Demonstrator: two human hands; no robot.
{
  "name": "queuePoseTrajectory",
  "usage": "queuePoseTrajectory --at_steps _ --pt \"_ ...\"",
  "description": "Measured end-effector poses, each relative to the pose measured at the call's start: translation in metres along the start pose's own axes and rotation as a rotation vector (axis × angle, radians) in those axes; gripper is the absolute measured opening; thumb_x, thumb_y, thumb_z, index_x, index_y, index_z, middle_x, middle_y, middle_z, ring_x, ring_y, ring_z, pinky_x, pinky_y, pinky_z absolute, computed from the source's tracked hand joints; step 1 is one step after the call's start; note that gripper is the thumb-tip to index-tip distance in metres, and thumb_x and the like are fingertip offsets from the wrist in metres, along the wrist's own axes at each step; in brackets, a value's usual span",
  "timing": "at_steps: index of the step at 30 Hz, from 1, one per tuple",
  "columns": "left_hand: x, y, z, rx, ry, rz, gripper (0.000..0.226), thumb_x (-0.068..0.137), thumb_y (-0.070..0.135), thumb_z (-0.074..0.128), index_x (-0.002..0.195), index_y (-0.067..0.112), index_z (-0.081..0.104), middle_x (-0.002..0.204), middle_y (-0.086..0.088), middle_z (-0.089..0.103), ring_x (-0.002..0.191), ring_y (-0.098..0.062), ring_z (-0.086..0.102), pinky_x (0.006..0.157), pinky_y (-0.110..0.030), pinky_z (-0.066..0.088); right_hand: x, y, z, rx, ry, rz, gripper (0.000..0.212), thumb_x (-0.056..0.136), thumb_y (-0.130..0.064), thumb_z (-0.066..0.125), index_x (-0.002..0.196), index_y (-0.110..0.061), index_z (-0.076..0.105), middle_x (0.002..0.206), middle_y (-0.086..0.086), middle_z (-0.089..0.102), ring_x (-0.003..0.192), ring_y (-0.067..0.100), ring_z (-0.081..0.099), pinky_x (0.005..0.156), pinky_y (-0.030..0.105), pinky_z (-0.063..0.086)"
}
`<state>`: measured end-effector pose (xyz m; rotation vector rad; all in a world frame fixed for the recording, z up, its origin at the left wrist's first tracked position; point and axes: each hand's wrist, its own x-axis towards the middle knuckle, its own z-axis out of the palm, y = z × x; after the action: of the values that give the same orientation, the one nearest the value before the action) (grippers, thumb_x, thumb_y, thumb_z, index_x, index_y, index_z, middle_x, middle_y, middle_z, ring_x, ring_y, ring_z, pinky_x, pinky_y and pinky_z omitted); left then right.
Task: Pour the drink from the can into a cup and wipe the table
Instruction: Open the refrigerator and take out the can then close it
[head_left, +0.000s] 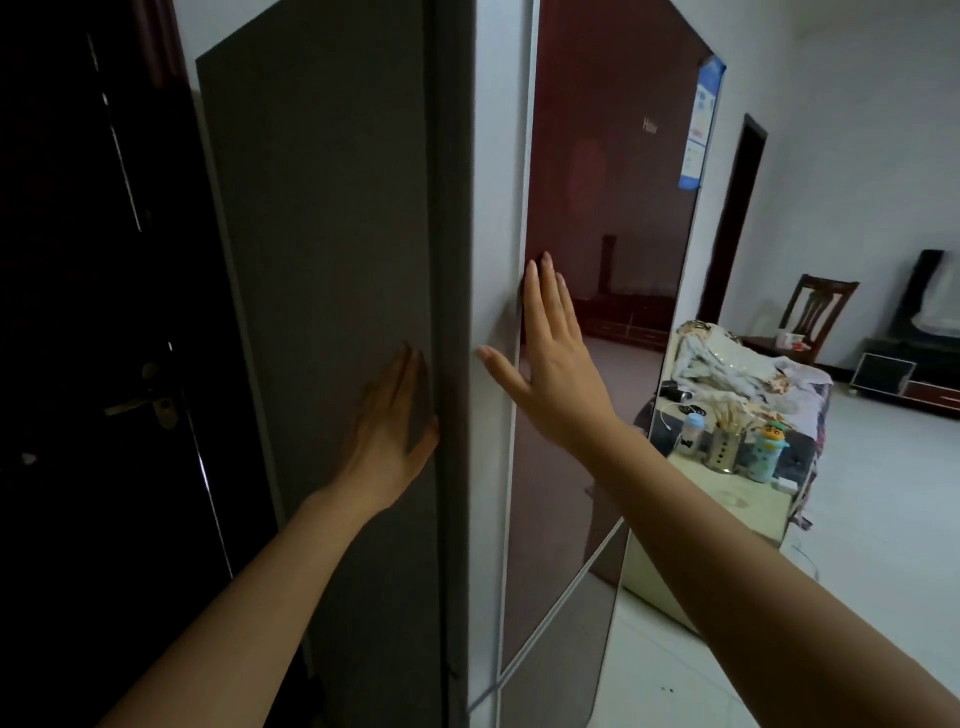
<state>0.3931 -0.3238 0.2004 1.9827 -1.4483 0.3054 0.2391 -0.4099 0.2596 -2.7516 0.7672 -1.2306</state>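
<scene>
A tall refrigerator fills the middle of the head view, its grey side panel (332, 260) facing me and its dark red glossy door (597, 208) turned to the right. My left hand (389, 431) lies flat with straight fingers on the grey side panel near its front edge. My right hand (556, 374) is spread open, fingers straight, with its fingertips on the left edge of the red door. No can, cup or cloth shows in this view.
A dark wooden door with a lever handle (145, 405) stands at the left. To the right of the fridge a small table (737, 514) holds a chopstick holder (724, 447) and two small bottles. Behind it are a covered sofa (737, 358), a wooden chair (815, 312) and a low TV cabinet (914, 374).
</scene>
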Motion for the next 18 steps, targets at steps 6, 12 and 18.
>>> queuePoseTrajectory --at_steps 6,12,18 --pt "0.006 -0.015 0.012 -0.117 -0.051 0.083 0.08 0.079 0.054 0.039 0.147 0.023 0.01 0.156 0.001 0.011 0.143 -0.017 0.016 0.114 -0.046 0.025 0.004 -0.015 0.007 0.028 -0.001 0.111 0.11 0.077 -0.065 0.051 0.143 -0.012 -0.019 0.153 0.004 -0.024 0.141 0.02 -0.021 0.116 0.034 -0.003" --pt "0.005 -0.022 0.017 -0.183 -0.034 0.16 0.077 0.087 0.044 0.046 0.148 0.02 0.006 0.157 0.0 0.006 0.144 -0.013 0.006 0.117 -0.042 0.016 0.006 -0.033 0.012 0.078 0.049 0.188 0.112 0.079 -0.044 0.066 0.143 -0.005 -0.017 0.154 0.008 -0.02 0.141 0.022 -0.018 0.118 0.035 -0.003" --pt "-0.001 -0.021 0.014 -0.156 -0.074 0.204 0.081 0.089 0.032 0.054 0.148 0.023 0.001 0.157 0.002 -0.005 0.141 -0.009 -0.005 0.118 -0.041 0.01 0.008 -0.04 0.013 0.119 0.074 0.229 0.112 0.077 -0.035 0.071 0.144 -0.004 -0.013 0.155 0.01 -0.015 0.142 0.023 -0.014 0.115 0.031 -0.001"
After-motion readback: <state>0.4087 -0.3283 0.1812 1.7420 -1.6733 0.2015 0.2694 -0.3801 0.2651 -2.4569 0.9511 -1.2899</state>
